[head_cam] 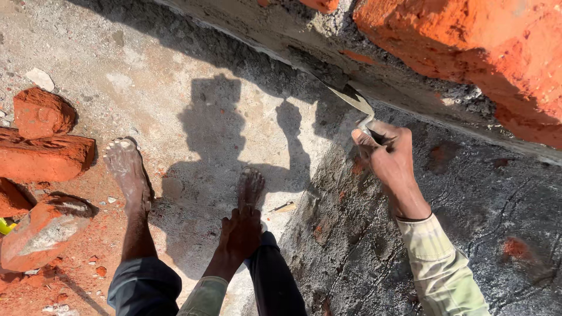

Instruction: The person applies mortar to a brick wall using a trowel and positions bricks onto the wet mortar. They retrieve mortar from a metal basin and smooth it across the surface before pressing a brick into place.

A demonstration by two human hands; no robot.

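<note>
Right hand (pixel 387 157) raised, fingers (pixel 364 139) clenched (left hand (pixel 241 234) hangs low).

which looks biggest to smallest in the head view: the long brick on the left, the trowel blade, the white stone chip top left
1. long brick
2. trowel blade, held by the right hand; partly in shadow, so its full size is unsure
3. white stone chip

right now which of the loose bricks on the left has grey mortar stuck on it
The lowest brick, at the bottom left beside the left foot: a grey mortar patch covers its face, while the bricks above it show bare red.
</note>
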